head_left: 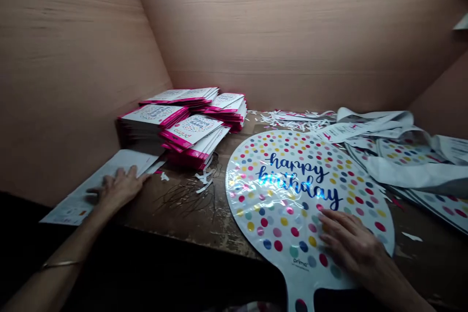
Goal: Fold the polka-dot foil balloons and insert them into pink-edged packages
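Paper sheets, white and printed (78, 197), lie beneath my spread left hand (119, 187); pink-and-white card packets (195, 129) sit stacked on the brown wooden bench (183, 214). My right hand (354, 246), fingers loosely bent, touches a flat, round, polka-dot balloon (285, 204) near white strips (413, 170).

Cut off at bottom edge: balloon (278, 234) tail. Cropped at right edge: strips (420, 170). Too small to read: print (300, 265), lower centre.

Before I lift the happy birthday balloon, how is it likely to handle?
The balloon lies flat, so it's probably light and floppy. Its glossy sheen suggests a slippery surface, and the narrow tail would likely bend.
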`<state>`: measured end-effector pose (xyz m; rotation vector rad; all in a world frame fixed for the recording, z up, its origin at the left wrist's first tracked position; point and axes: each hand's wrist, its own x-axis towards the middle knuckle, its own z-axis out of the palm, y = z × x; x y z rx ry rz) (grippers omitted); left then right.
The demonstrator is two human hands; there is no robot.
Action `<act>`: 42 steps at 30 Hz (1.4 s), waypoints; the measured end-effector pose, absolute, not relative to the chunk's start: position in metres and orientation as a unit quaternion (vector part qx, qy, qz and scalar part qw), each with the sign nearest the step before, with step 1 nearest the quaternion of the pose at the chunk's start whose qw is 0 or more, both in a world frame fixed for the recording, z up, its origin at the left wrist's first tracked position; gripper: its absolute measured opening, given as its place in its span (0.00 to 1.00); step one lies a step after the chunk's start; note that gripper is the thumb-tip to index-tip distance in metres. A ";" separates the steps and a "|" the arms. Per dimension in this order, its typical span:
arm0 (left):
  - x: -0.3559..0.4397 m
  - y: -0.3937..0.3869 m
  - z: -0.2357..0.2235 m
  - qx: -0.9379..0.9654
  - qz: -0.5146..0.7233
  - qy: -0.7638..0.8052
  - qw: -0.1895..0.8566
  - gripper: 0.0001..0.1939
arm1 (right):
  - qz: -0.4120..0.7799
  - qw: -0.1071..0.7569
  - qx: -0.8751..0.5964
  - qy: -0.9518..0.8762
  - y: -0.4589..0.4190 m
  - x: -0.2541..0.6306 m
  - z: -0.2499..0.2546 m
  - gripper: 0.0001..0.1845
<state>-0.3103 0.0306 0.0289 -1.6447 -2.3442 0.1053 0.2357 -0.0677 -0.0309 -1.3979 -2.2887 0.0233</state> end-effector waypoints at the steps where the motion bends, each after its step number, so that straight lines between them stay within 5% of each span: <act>1: -0.295 0.029 0.035 -0.578 -0.007 -0.801 0.154 0.26 | 0.020 0.212 -0.508 -0.835 -0.073 0.234 -0.029 0.19; 5: -0.190 0.015 0.048 -0.758 -0.191 -0.623 0.027 0.25 | 0.084 0.158 -0.504 -0.845 -0.091 0.220 -0.022 0.30; 9: -0.082 0.007 0.021 -0.924 -0.072 -0.355 -0.120 0.29 | 0.154 0.124 -0.500 -0.843 -0.092 0.199 -0.020 0.34; 13: -0.043 0.009 -0.008 -0.943 -0.027 -0.280 -0.176 0.43 | 0.206 0.141 -0.513 -0.821 -0.084 0.187 -0.023 0.29; 18: -0.052 0.014 -0.009 -0.940 -0.032 -0.259 -0.218 0.43 | 0.233 0.194 -0.541 -0.784 -0.074 0.181 -0.017 0.13; 22: -0.058 0.023 -0.004 -0.935 -0.046 -0.230 -0.267 0.41 | 0.303 0.223 -0.556 -0.741 -0.057 0.180 -0.006 0.10; 27: -0.053 0.029 0.006 -0.918 -0.103 -0.257 -0.284 0.08 | 0.393 0.231 -0.594 -0.663 -0.027 0.182 0.010 0.18; 32: -0.038 0.031 0.013 -0.878 -0.103 -0.404 -0.234 0.12 | 0.428 0.239 -0.601 -0.631 -0.023 0.191 0.022 0.22; 42: -0.018 0.044 0.022 -0.810 -0.097 -0.556 -0.157 0.15 | 0.229 0.184 -0.597 -0.746 -0.064 0.248 -0.002 0.28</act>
